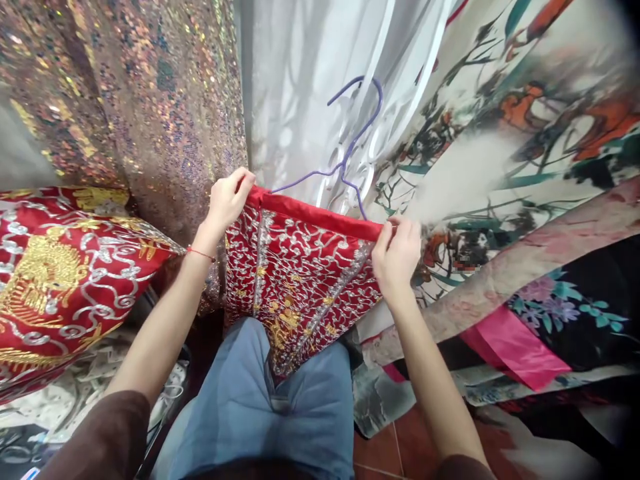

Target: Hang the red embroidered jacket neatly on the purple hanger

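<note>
Stretched between my two hands is a red embroidered skirt (300, 267) with silver scrolls, gold motifs and a plain red waistband. My left hand (230, 197) pinches the left end of the waistband. At the other end, my right hand (399, 257) is closed on the band's corner. A purple wire hanger (345, 163) rises behind the waistband, its hook pointing up and its lower part hidden by the cloth. The skirt hangs down in front of my legs.
A sequinned cloth (175, 87) hangs at the left, above another red garment with gold embroidery (55, 280). White sheer fabric (295, 80) hangs behind the hanger. Patterned garments (530, 133) fill the right side, with a pink ribbon (520, 347) lower down. Red tiles (380, 447) show below.
</note>
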Demonstrator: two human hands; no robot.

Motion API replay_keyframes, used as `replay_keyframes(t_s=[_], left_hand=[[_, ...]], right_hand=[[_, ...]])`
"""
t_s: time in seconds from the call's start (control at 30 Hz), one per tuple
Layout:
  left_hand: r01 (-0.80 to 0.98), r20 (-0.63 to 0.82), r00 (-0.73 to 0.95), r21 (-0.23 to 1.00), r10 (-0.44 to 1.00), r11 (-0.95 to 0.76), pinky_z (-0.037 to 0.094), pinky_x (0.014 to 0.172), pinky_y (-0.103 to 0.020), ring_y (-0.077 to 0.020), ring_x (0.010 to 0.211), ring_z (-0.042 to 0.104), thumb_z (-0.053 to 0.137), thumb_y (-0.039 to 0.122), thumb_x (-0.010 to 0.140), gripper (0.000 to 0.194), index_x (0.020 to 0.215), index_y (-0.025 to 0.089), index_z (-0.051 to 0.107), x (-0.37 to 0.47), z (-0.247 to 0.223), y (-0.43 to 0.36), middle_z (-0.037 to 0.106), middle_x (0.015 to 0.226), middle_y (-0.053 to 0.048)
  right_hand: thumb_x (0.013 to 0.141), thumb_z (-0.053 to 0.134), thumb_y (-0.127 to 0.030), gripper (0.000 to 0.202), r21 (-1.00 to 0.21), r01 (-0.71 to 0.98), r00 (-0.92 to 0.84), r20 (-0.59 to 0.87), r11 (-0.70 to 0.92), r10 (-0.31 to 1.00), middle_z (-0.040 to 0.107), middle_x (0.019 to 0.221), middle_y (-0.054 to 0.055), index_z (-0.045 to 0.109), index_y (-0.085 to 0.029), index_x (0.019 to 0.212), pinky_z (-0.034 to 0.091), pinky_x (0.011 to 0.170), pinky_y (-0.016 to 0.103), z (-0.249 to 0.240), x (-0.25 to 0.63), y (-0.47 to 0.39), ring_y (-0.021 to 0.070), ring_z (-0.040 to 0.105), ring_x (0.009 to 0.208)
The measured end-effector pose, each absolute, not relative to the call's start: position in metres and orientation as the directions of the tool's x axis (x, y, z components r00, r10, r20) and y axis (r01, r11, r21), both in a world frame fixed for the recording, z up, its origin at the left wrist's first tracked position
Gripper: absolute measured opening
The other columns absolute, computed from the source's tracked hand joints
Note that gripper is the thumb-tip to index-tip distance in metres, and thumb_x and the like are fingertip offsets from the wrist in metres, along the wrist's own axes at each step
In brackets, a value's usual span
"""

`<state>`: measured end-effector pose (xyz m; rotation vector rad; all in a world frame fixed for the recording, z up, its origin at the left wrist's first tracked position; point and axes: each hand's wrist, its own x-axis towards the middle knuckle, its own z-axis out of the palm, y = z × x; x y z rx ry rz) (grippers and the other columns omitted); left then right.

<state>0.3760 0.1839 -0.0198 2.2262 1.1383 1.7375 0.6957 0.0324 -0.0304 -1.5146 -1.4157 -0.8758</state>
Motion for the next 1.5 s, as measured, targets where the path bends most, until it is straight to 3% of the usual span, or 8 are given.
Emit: replay_keyframes(t_s=[0.2,0.43,0.6,0.77,0.9,1.0,1.13,1.5], left_hand=[[0.393,0.785,-0.151,0.605,0.601,-0.692,0.03,0.056,-0.025,-0.0107,0.052,0.034,0.054,0.059,0.088,0.042,0.07,0.022,0.051,0.376,-0.02,0.156,0.04,0.056,0.005],[0.523,0.559,0.22,0.624,0.799,-0.581,0.026,0.052,-0.027,-0.0089,0.043,0.029,0.058,0.061,0.086,0.063,0.043,0.019,0.039,0.368,0.011,0.124,0.02,0.04,0.005],[0.301,0.488,0.339,0.754,0.805,-0.584,0.037,0.054,-0.025,-0.0112,0.053,0.052,0.074,0.055,0.074,0.041,0.061,0.016,0.067,0.383,0.021,0.121,0.054,0.052,0.001],[0.064,0.651,-0.008,0.758,0.759,-0.649,0.054,0.079,-0.029,-0.0167,0.086,0.068,0.066,0.047,0.084,0.029,0.087,0.019,0.072,0.387,-0.004,0.091,0.073,0.088,-0.004],[0.019,0.637,-0.186,0.764,0.748,-0.645,0.05,0.101,-0.036,-0.0184,0.104,0.067,0.058,0.043,0.092,0.023,0.089,0.022,0.067,0.393,-0.05,0.055,0.072,0.099,-0.003],[-0.178,0.515,-0.268,0.804,0.814,-0.567,0.048,0.105,-0.039,-0.0194,0.108,0.066,0.051,0.043,0.096,0.024,0.089,0.023,0.063,0.404,-0.095,0.039,0.07,0.097,-0.004],[-0.405,0.293,-0.276,0.829,0.916,-0.387,0.051,0.101,-0.036,-0.0175,0.1,0.066,0.054,0.045,0.093,0.023,0.088,0.023,0.06,0.416,-0.142,0.025,0.067,0.093,-0.004],[-0.556,-0.073,-0.326,0.821,0.942,-0.129,0.049,0.084,-0.026,-0.0111,0.078,0.062,0.072,0.043,0.074,0.03,0.084,0.017,0.061,0.381,-0.185,0.044,0.063,0.081,0.0]], right_hand=[[0.1,0.033,-0.042,0.041,-0.056,0.998,0.042,0.937,0.032,0.346,0.059,0.088,0.013,0.064,-0.015,0.094,0.046,0.077,0.038,-0.045,0.719,0.064,0.0235,0.057,0.083],[0.093,0.036,-0.022,0.031,-0.08,0.992,0.068,0.99,0.093,0.12,0.054,0.118,0.019,0.059,-0.017,0.113,0.037,0.1,0.058,-0.041,0.667,0.068,0.0322,0.048,0.116],[0.085,0.05,-0.028,0.027,-0.132,0.917,0.006,0.948,0.377,0.317,0.053,0.12,0.017,0.06,-0.021,0.11,0.034,0.103,0.059,-0.052,0.585,0.064,0.0343,0.046,0.12],[0.087,0.048,-0.026,0.015,-0.249,0.831,0.141,0.959,0.498,0.244,0.059,0.104,0.013,0.057,-0.024,0.099,0.045,0.094,0.05,-0.078,0.531,0.036,0.0273,0.056,0.104],[0.094,0.045,-0.03,0.014,-0.638,0.459,0.214,0.755,0.618,0.619,0.062,0.093,0.007,0.056,-0.023,0.1,0.052,0.083,0.036,-0.096,0.509,0.018,0.0182,0.061,0.088],[0.095,0.049,-0.04,0.025,-0.871,0.047,0.158,0.49,0.489,0.857,0.064,0.109,0.007,0.055,-0.023,0.113,0.052,0.089,0.032,-0.103,0.496,0.022,0.0156,0.063,0.098],[0.089,0.057,-0.045,0.031,-0.914,-0.239,0.069,0.319,0.326,0.945,0.068,0.106,0.005,0.053,-0.024,0.111,0.054,0.09,0.032,-0.106,0.485,0.035,0.0151,0.066,0.096],[0.083,0.067,-0.036,0.027,-0.879,-0.388,0.11,0.254,0.277,0.961,0.069,0.075,-0.002,0.058,-0.02,0.102,0.055,0.077,0.028,-0.108,0.485,0.04,0.0112,0.064,0.067]])
